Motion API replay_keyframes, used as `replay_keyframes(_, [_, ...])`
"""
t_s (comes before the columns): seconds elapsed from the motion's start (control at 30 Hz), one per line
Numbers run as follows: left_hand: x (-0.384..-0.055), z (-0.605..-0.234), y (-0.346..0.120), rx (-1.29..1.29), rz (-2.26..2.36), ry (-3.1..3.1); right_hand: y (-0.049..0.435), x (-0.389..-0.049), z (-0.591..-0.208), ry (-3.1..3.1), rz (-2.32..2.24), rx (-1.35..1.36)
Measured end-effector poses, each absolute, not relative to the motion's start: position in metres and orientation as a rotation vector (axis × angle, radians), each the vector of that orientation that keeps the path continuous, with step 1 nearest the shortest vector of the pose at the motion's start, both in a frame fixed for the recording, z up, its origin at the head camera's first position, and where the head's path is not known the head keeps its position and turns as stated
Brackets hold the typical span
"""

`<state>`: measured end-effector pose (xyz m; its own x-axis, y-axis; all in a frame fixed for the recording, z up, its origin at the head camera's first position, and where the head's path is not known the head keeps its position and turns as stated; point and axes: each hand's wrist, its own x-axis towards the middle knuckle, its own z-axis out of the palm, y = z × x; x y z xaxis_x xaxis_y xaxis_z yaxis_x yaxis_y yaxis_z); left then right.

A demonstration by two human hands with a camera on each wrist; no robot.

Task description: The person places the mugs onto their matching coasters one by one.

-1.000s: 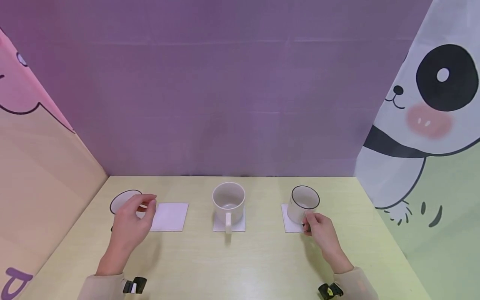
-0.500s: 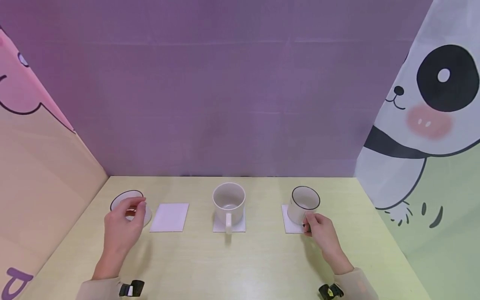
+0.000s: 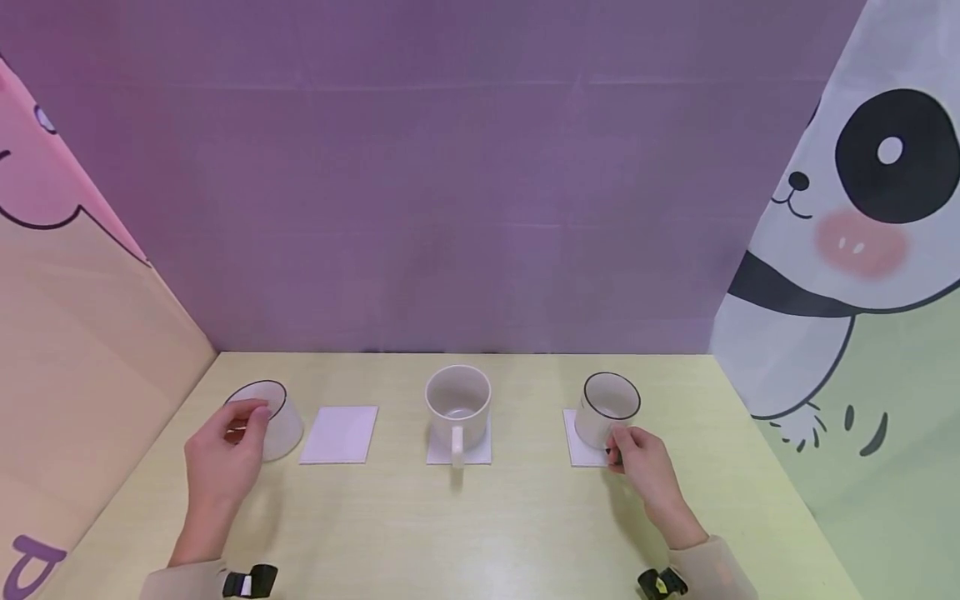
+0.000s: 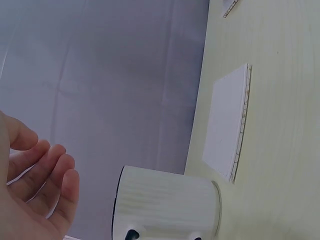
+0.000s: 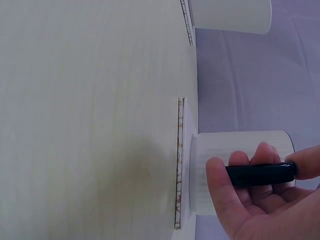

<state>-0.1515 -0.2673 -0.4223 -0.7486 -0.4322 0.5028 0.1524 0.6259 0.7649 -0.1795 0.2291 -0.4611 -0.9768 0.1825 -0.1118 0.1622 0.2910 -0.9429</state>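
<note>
My right hand point(image 3: 651, 477) grips the black handle point(image 5: 262, 174) of a white mug point(image 3: 594, 423) with a dark rim. This mug stands upright on the right white coaster point(image 3: 582, 455). On the left, another dark-rimmed white mug point(image 3: 282, 433) sits on the bare table, left of the left coaster point(image 3: 339, 433). My left hand point(image 3: 223, 457) hovers by that mug, its fingers loosely bent around nothing. In the left wrist view a gap separates the fingers point(image 4: 50, 175) from the mug, whose black handle shows only partly at the bottom edge.
A plain white mug point(image 3: 457, 396) stands on the middle coaster point(image 3: 481, 455), its handle facing me. The pale wooden table point(image 3: 450, 542) ends at a purple backdrop point(image 3: 465, 208). Printed panels rise at both sides.
My left hand has moved left and slightly toward me, uncovering more of the left mug and its coaster. My right hand and the other mugs have stayed in place.
</note>
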Motion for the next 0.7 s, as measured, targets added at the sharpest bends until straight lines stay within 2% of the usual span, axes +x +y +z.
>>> replay_keyframes(0.7, [-0.149,-0.432,-0.300,0.487,-1.423,-1.963,0.229,-0.179,-0.460,-2.516,1.837,-0.339])
